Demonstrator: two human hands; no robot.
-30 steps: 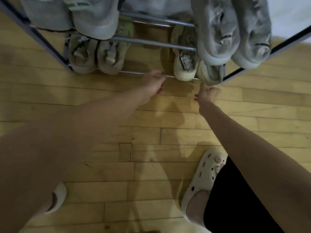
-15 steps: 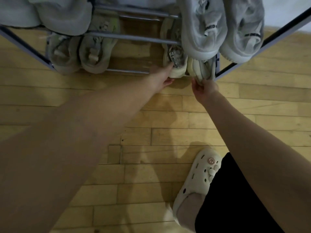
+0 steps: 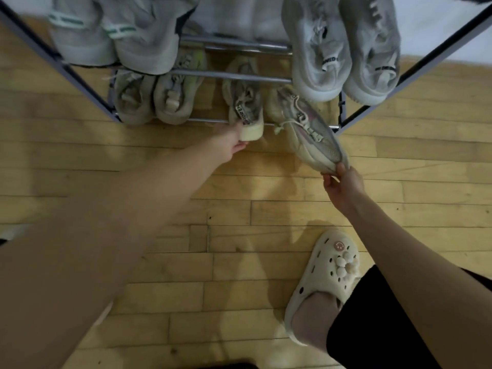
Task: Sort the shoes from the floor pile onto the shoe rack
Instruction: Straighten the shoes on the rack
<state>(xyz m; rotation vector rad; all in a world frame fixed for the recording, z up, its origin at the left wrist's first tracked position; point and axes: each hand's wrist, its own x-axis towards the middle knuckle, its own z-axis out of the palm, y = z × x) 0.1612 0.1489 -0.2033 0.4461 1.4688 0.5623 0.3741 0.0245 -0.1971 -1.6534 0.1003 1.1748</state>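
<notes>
- A wooden plank floor (image 3: 239, 214) was seen filling most of the view.
- A metal shoe rack (image 3: 234, 75) with dark side frames and grey rails was seen along the top of the view, standing on the floor.
- On its upper rails, two grey high-top sneakers with black lettered straps (image 3: 343, 49) were seen at the right, and two grey shoes with green-striped tabs (image 3: 111, 35) at the left.
- On the lowest tier, two beige sneakers (image 3: 157, 102) were set side by side at the left.
- A cream clog with a smiley charm (image 3: 324, 278) was worn on the person's foot at the lower right, beside black shorts (image 3: 386, 323).
- A beige knit sneaker with laces (image 3: 311, 131) was held tilted, partly off the front rail of the lowest tier at the right and angled out over the floor.
- Its near end was pinched by the right hand (image 3: 343, 182), fingers closed on the edge.
- A beige sneaker with a lettered heel strap (image 3: 246, 102) was resting on the lowest tier, just left of the tilted one, its pale sole end overhanging the front rail.
- That sole end was touched by the left hand (image 3: 231, 142); the fingers were curled at it, but a full grip could not be made out.
</notes>
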